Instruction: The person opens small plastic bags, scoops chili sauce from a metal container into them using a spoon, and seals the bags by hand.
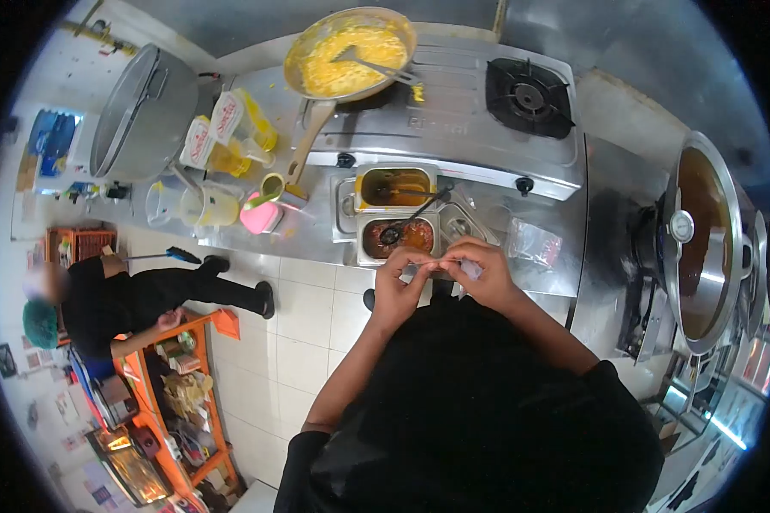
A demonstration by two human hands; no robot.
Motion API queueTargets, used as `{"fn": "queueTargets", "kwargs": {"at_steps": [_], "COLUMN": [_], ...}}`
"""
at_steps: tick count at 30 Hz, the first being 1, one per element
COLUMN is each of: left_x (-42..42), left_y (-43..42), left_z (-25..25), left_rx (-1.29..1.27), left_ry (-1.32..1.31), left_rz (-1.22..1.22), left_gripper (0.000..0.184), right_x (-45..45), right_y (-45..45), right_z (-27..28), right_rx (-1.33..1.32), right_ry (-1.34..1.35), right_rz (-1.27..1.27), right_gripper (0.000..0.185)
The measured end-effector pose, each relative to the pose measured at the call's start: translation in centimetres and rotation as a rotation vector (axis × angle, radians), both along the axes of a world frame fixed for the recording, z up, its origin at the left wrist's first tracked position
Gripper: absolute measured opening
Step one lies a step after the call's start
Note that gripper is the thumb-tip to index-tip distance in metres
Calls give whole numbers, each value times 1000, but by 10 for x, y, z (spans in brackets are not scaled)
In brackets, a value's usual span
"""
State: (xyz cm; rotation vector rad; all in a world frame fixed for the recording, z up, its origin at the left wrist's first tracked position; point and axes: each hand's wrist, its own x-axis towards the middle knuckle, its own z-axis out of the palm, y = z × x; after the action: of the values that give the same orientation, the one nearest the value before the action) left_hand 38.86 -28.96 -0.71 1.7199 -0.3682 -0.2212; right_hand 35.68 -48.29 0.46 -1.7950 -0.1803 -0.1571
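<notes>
My left hand (400, 284) and my right hand (482, 272) meet at the counter's front edge, fingertips pinched together. Between them is a small clear plastic bag (470, 269), partly hidden by my fingers. Just beyond, a steel container of red sauce (419, 237) holds a black ladle (391, 234). Behind that one stands a second steel container (391, 181) with yellowish-brown contents and a utensil in it. Steel lids (460, 224) lie beside the containers. To the right of my hands rests a pack of clear plastic bags (534, 243).
A pan of yellow egg-like food (351, 56) with a spatula sits on the stove (453, 111). Bottles of yellow oil (231, 137) and a large pot (145, 115) stand left. A big pot of brown liquid (701, 248) is at right. Another person (137, 295) holds a broom and orange dustpan.
</notes>
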Motion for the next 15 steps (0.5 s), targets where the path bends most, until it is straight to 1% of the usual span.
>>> {"fn": "queueTargets", "kwargs": {"at_steps": [2, 5, 8, 10, 11, 13, 14, 15], "left_x": [0, 2, 5, 6, 8, 6, 2, 1], "left_y": [-6, -21, -34, -43, -45, -45, -45, -43], "left_z": [-1, -4, 0, 5, 4, 3, 3, -9], "left_rx": [16, -9, 63, 80, 85, 86, 20, -42], "left_ry": [7, 28, -28, 0, -80, -124, 65, 115], "left_rz": [-34, -75, -127, -215, -224, -205, -174, -175], "left_gripper": [6, 9, 9, 9, 8, 6, 5, 6], "right_x": [-9, -21, -29, -29, -28, -32, -33, -33], "right_y": [-12, -22, -25, -29, -31, -37, -40, -43], "right_z": [-1, -1, -2, 4, 3, 1, 0, -7], "right_rx": [-17, -61, -32, -13, -80, -170, -238, -252], "right_ry": [21, 46, 62, 224, 93, 95, 80, 19], "right_rz": [-7, -98, -164, -181, -191, -193, -197, -189], "right_gripper": [10, 10, 10, 9, 8, 7, 8, 7]}}
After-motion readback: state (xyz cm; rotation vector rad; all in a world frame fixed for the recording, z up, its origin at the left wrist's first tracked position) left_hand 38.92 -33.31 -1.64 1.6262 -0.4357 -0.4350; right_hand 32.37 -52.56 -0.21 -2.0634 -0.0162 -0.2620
